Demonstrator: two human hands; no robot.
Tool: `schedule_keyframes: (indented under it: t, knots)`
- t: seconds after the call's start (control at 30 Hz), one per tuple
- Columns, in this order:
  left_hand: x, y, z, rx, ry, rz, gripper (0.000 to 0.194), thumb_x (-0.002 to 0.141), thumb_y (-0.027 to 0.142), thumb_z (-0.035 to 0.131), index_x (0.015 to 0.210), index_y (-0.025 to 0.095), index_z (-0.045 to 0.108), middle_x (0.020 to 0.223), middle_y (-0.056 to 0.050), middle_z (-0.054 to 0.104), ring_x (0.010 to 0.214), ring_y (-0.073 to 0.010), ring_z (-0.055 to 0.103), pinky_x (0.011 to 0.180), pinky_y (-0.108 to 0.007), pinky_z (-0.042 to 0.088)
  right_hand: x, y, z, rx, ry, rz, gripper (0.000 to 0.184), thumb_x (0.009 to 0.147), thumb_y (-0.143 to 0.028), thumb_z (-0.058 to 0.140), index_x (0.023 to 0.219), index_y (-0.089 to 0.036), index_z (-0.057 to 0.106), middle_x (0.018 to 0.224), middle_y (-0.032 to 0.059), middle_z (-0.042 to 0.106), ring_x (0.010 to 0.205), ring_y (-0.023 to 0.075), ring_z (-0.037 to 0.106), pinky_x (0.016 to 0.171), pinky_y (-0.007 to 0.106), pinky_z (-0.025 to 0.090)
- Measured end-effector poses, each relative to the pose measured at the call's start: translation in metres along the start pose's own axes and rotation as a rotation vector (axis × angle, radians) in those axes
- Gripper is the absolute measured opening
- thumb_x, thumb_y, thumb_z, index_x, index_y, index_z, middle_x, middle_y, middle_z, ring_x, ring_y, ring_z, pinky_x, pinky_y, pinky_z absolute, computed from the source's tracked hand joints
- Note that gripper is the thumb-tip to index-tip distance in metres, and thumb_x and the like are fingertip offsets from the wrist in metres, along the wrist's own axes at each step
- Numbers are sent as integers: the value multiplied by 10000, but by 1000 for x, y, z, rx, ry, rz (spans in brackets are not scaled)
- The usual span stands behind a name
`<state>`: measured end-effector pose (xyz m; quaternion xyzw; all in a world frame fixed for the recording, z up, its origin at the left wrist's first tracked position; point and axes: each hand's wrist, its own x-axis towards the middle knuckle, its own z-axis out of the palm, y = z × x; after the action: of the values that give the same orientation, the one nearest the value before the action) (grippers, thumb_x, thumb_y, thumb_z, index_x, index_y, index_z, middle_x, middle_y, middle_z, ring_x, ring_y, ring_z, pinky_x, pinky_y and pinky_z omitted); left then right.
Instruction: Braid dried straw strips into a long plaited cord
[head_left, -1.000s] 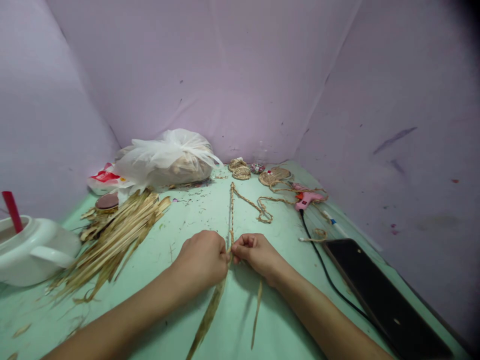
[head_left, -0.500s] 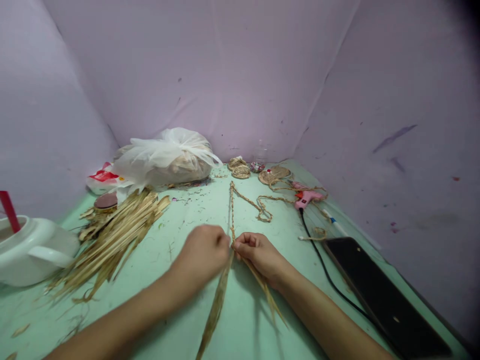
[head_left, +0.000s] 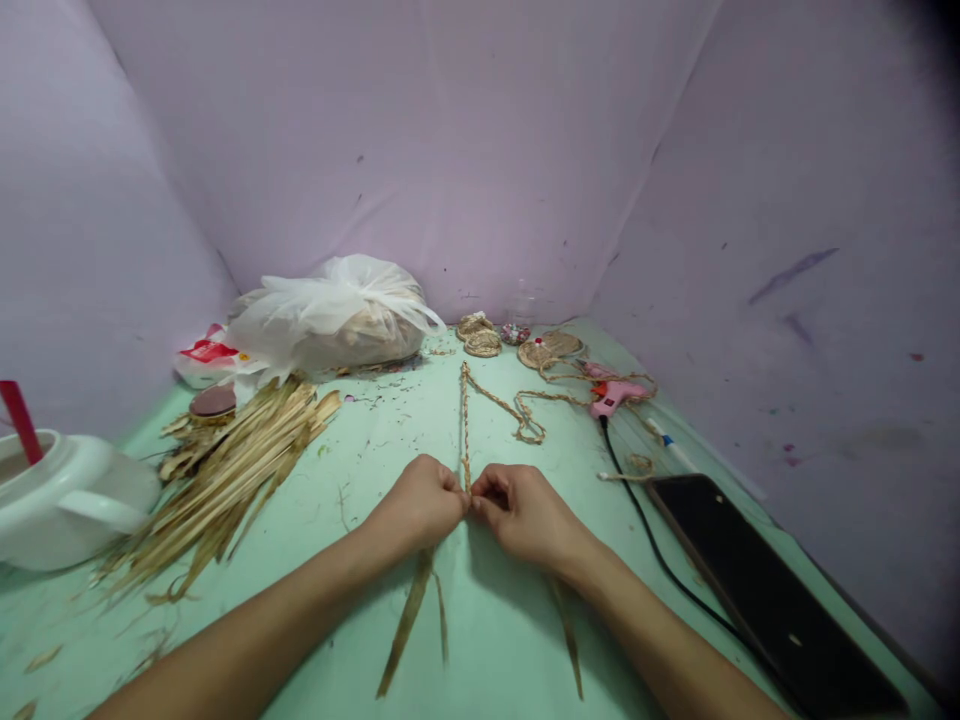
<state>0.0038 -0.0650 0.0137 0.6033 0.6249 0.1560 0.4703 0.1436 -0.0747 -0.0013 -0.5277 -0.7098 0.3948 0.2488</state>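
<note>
My left hand [head_left: 429, 502] and my right hand [head_left: 521, 512] meet fingertip to fingertip at the near end of a braided cord [head_left: 465, 420]. Both are closed in a pinch on dried leaf strips. Below my left hand hang a broad strip [head_left: 407, 625] and a thinner one. Another strip [head_left: 568, 635] trails out under my right wrist. From my fingers the cord runs straight away over the table, bends at its far point, then winds right towards a pink glue gun [head_left: 616, 396]. My fingers hide the spot where strips and cord join.
On the left lie a bundle of dried leaf strips [head_left: 240, 475] and a white pot [head_left: 82, 490]. A white plastic bag [head_left: 337, 315] stands behind. Woven round pieces [head_left: 549, 350] sit at the back. To the right are a black cable [head_left: 645, 545] and a dark flat slab [head_left: 772, 590].
My left hand has moved right and slightly down to meet my right hand. The strips under both hands have shifted; those on the right are now mostly hidden.
</note>
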Motion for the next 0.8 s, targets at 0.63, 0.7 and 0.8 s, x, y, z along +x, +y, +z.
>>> schedule_keyframes:
  t: [0.63,0.7,0.8]
  knots:
    - [-15,6,9,-465,-20,-112,156,527,114,417,381,155,379,309,64,270,288,-31,182,335,-197,97,-30,-26,20,-608,91,-66,203,719,-178,431,741,-169,632,689,66,649,568,159,553,496,273,222]
    - [-15,4,9,-469,-29,-85,129,530,116,424,404,145,427,317,64,287,295,-26,184,337,-193,102,-30,-26,19,-615,68,-96,219,724,-171,422,773,-165,636,704,76,647,573,167,551,498,276,226]
    - [-12,1,8,-447,-29,-87,88,510,102,438,434,133,468,327,65,309,313,-24,203,347,-186,132,-29,-27,12,-583,43,-114,200,708,-173,448,749,-182,644,680,65,644,551,158,533,495,271,228]
